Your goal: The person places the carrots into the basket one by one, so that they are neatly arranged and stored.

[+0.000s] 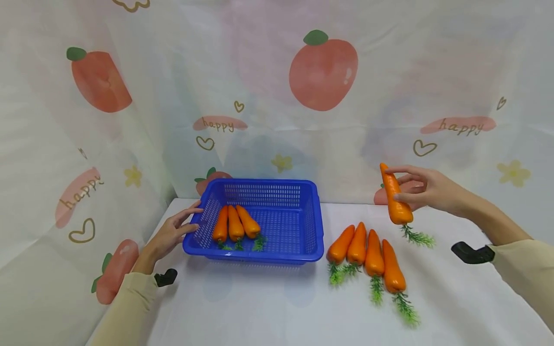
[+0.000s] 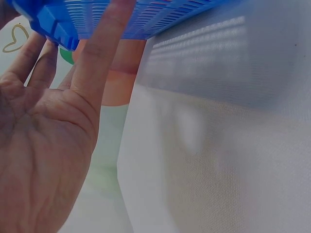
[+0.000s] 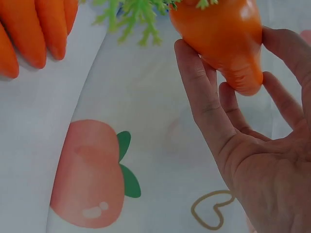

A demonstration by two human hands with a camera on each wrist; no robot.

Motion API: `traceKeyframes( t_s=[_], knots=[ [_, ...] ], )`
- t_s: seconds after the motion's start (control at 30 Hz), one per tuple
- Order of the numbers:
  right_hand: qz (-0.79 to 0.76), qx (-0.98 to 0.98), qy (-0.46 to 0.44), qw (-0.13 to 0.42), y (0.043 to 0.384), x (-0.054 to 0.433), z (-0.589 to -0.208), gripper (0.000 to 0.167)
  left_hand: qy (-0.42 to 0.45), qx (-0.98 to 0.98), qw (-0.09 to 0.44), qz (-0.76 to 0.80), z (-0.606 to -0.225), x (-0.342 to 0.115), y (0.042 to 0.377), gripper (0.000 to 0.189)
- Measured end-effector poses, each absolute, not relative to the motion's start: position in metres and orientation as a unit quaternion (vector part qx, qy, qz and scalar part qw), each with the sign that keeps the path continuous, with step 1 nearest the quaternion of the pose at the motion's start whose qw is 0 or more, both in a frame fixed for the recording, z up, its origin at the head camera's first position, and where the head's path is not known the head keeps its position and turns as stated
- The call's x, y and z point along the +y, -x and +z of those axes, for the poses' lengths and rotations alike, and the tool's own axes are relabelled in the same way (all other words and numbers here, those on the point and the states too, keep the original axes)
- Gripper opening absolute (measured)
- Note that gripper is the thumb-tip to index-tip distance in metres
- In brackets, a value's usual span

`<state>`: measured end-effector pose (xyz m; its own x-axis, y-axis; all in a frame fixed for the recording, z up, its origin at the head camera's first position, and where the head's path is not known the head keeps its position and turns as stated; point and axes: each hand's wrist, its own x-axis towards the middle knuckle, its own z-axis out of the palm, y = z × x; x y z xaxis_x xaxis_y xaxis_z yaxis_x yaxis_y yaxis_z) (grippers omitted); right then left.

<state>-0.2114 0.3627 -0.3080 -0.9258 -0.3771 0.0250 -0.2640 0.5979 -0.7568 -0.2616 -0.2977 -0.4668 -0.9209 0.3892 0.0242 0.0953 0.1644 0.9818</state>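
My right hand [image 1: 433, 188] holds an orange toy carrot [image 1: 396, 202] between thumb and fingers, above the table. Its narrow tip points up and its green leaves hang below. In the right wrist view the carrot [image 3: 221, 34] is partly cut off at the top. Several more carrots [image 1: 374, 257] lie side by side below that hand. My left hand [image 1: 173, 233] touches the left side of a blue plastic basket [image 1: 285, 254], fingers spread and fairly straight. Three carrots [image 1: 235, 226] lie in the basket's left part. The left wrist view shows the thumb against the basket's outer side.
A white cloth covers the table [image 1: 242, 307]. Behind and to the left hangs a pale curtain [image 1: 268, 62] printed with fruit, hearts and the word "happy". The basket's back rim stands close to the curtain, and the loose carrots lie just right of the basket.
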Motion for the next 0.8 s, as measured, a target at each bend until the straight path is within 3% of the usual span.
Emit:
traceKeyframes(
  t_s=[0.47,0.8],
  knots=[
    [-0.367,0.898,0.196,0.143,0.26,0.282,-0.28,0.067,-0.16,0.75,0.122,0.63,-0.467,-0.298,0.263,0.053],
    [-0.368,0.874,0.246,0.204,0.294,0.217,-0.282,0.064,-0.156,0.751,0.119,0.631,-0.468,-0.3,0.263,0.051]
  ],
)
